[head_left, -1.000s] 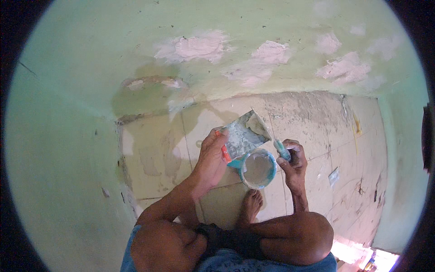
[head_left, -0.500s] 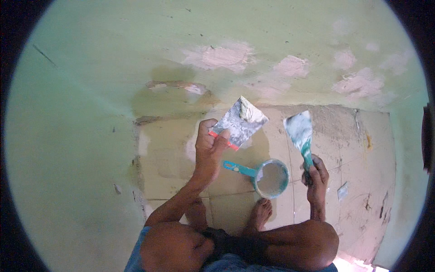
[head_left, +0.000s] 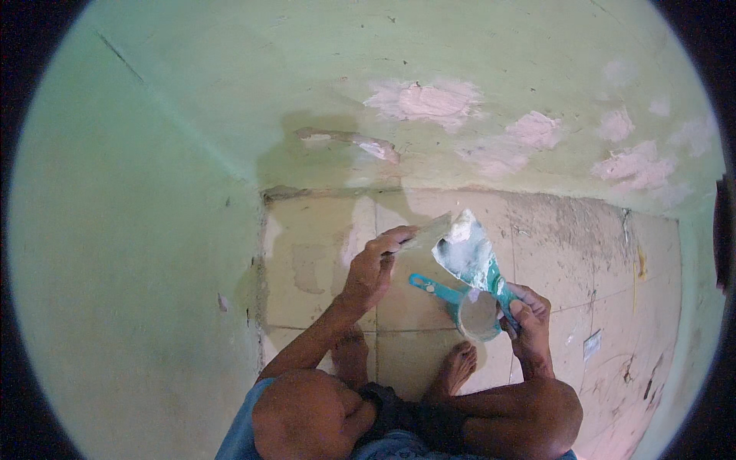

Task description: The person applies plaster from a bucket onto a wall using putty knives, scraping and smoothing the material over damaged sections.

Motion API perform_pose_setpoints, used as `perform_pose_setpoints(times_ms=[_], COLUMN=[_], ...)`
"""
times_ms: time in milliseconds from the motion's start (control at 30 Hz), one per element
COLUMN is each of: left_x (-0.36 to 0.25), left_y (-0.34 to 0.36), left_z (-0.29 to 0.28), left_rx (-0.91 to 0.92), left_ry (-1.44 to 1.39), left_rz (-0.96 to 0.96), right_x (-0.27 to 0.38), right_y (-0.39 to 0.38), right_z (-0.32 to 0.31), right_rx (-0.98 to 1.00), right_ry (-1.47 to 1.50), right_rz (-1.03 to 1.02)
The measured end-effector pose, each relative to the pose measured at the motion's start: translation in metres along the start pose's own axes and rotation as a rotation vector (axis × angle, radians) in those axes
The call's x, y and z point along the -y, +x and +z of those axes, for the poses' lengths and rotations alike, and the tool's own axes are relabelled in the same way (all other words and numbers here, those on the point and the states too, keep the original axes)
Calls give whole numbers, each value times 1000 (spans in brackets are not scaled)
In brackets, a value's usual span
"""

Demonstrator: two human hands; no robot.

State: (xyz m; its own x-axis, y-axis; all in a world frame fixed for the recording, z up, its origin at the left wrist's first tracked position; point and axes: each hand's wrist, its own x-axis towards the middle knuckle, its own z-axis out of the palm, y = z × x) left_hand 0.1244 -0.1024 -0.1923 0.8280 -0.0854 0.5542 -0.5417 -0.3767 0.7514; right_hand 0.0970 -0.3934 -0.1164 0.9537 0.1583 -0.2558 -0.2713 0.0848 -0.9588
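My left hand [head_left: 372, 270] grips a thin flat metal scraper [head_left: 425, 234], now turned nearly edge-on. My right hand [head_left: 529, 322] is closed on the teal handle of a putty knife [head_left: 468, 254], whose smeared blade has a lump of pale putty [head_left: 461, 224] at its tip, close beside the scraper's far end. Under the knife, a teal plastic dipper [head_left: 479, 316] with a long handle stands on the tiles, grey-beige material inside.
A green wall [head_left: 192, 84] bears several pale pink patches [head_left: 425, 100] and a scraped strip [head_left: 345, 139]. Side walls meet the dirty tiled floor [head_left: 575, 253]. My bare foot [head_left: 458, 366] is below the dipper; a small flat scrap [head_left: 591, 345] lies at right.
The putty has passed from the scraper onto the knife tip. The scraper has tilted edge-on and moved lower, and the knife has swung left and down to meet it. The view has shifted.
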Motion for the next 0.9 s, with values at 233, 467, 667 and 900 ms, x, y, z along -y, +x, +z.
perform_pose_setpoints(times_ms=[233, 467, 667, 900], left_x=[2, 5, -4, -15], left_y=[-49, -129, -169, -177], left_z=[-40, -42, -17, -20], left_rx=[-97, -272, -267, -313], left_ry=[82, -118, -192, -208], left_rz=[-161, -390, -526, -588], right_x=[42, 61, -17, -38], right_y=[39, 92, 159, 198], right_z=[17, 48, 71, 92], right_rx=[194, 406, 319, 337], right_ry=[-61, -743, -942, -976], right_rz=[-160, -155, -292, -201])
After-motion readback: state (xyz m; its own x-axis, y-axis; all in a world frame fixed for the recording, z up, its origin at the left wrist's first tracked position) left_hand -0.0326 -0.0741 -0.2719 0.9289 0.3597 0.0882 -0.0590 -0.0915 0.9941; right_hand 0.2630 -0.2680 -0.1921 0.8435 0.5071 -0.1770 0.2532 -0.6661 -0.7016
